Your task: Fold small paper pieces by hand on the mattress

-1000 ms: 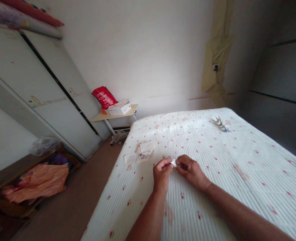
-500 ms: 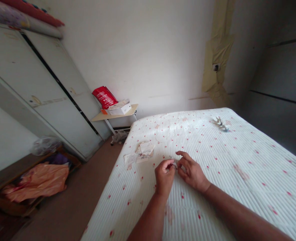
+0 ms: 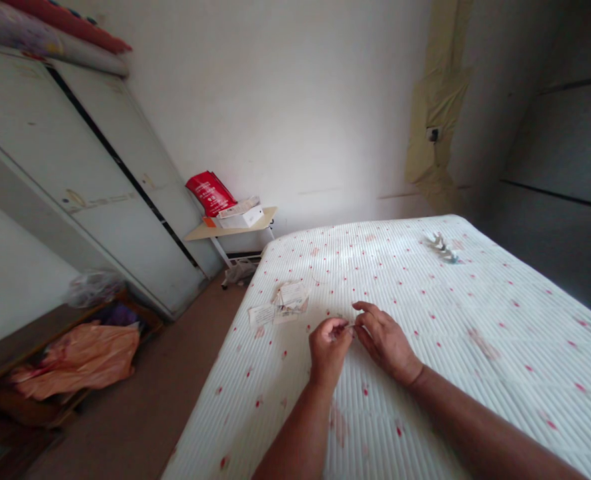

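Head view: the ribbed, red-specked bed [image 3: 375, 427] is stretched beneath both hands; paper slips [image 3: 292, 293] are laid on it, ahead and to the left; by the left hand [image 3: 329, 347], thumb and forefinger brought together at the tips, a small thin piece [image 3: 350, 326] seems to be pinched, above the bed and between the hands; the right hand [image 3: 388, 343] is half-curled, forefinger raised, whether the piece is gripped there cannot be told; it is probably best steadied lightly by its edge, with any pull made slowly and evenly.
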`<state>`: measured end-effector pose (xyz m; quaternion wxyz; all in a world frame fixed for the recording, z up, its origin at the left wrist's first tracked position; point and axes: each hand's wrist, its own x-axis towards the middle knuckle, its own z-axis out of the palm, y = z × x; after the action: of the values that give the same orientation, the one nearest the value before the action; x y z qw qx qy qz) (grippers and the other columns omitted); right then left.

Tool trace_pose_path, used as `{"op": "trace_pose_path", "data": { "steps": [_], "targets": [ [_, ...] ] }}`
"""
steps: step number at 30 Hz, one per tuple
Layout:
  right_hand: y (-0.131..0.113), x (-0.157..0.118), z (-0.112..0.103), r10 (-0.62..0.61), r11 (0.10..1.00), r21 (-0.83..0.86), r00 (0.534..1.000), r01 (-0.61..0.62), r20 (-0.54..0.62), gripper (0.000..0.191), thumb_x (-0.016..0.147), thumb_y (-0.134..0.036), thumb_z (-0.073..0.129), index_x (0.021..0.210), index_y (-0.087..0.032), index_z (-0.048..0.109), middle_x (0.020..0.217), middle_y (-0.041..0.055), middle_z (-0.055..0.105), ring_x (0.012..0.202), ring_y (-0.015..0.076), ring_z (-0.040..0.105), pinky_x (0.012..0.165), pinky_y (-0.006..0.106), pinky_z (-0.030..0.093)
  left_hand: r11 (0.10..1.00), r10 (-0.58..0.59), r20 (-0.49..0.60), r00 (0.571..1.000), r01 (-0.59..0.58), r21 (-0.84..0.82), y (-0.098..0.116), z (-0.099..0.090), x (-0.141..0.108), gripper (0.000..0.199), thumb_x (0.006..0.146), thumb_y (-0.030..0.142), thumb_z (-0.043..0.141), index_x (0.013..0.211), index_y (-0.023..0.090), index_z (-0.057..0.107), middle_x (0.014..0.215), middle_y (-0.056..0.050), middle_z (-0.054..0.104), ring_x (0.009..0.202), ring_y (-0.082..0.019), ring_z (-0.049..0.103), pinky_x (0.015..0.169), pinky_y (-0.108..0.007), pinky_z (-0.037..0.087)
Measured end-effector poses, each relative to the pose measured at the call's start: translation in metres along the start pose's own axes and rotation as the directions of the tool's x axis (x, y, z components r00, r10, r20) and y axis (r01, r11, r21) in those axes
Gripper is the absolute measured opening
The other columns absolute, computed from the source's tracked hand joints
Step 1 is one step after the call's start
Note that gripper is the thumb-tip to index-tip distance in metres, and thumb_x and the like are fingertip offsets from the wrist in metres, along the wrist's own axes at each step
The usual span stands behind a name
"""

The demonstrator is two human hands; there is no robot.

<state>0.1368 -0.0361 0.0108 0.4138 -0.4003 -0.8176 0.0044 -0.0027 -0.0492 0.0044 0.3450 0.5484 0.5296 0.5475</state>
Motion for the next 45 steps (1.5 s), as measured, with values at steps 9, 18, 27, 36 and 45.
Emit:
{"op": "trace_pose_path", "data": {
  "steps": [9, 18, 27, 36, 45],
  "targets": [
    [-0.003, 0.0, -0.001, -0.048, 0.992, -0.116, 0.998, 0.052, 0.034, 0.015, 0.088, -0.017, 0.041, 0.079, -0.018, 0.053, 0.073, 0.0045, 0.06, 0.069, 0.016, 0.055, 0.064, 0.027, 0.043, 0.959, 0.156, -0.012, 0.988, -0.148, 0.242, 0.005, 0.003, -0.003, 0.02, 0.065, 0.009, 0.05, 0.076, 0.017, 0.065, 0.074, -0.002, 0.066, 0.07, -0.015, 0.059, 0.069, -0.025, 0.046],
    [-0.006, 0.0, -0.002, 0.018, 1.0, -0.017, 0.993, -0.017, 0.113, 0.012, 0.086, -0.021, 0.045, 0.091, -0.019, 0.054, 0.084, 0.0059, 0.062, 0.075, 0.0162, 0.058, 0.068, 0.026, 0.045, 0.983, 0.084, -0.046, 0.995, -0.075, 0.168, -0.001, 0.002, -0.001, 0.022, 0.07, 0.012, 0.047, 0.079, 0.017, 0.067, 0.075, -0.003, 0.069, 0.071, -0.016, 0.062, 0.069, -0.025, 0.047],
    [-0.003, -0.001, 0.0, 0.211, 0.976, 0.014, 0.954, -0.219, 0.211, 0.015, 0.086, -0.023, 0.042, 0.081, -0.018, 0.055, 0.076, 0.0028, 0.06, 0.066, 0.014, 0.059, 0.06, 0.023, 0.041, 0.994, 0.039, -0.008, 0.999, -0.038, 0.106, -0.007, 0.006, 0.0, 0.024, 0.068, 0.011, 0.049, 0.083, 0.014, 0.067, 0.08, -0.006, 0.07, 0.073, -0.016, 0.063, 0.071, -0.027, 0.049],
    [-0.007, -0.001, 0.002, 0.187, 0.982, -0.011, 0.971, -0.188, 0.147, 0.018, 0.087, -0.024, 0.039, 0.078, -0.018, 0.054, 0.072, 0.0029, 0.058, 0.061, 0.0137, 0.057, 0.055, 0.022, 0.039, 0.962, 0.148, 0.011, 0.989, -0.146, 0.231, 0.003, 0.005, -0.004, 0.028, 0.067, 0.007, 0.048, 0.082, 0.019, 0.068, 0.08, -0.003, 0.069, 0.075, -0.016, 0.062, 0.074, -0.027, 0.047],
    [0.003, 0.001, 0.002, 0.431, 0.76, 0.447, 0.88, -0.472, 0.199, 0.028, 0.087, -0.04, 0.04, 0.074, -0.019, 0.055, 0.06, -0.0003, 0.054, 0.056, 0.0132, 0.053, 0.053, 0.024, 0.041, 0.998, -0.061, -0.01, 0.998, 0.061, -0.007, -0.003, 0.006, -0.001, 0.018, 0.072, 0.025, 0.055, 0.078, 0.013, 0.067, 0.065, -0.002, 0.064, 0.061, -0.013, 0.057, 0.058, -0.02, 0.043]
  ]
}}
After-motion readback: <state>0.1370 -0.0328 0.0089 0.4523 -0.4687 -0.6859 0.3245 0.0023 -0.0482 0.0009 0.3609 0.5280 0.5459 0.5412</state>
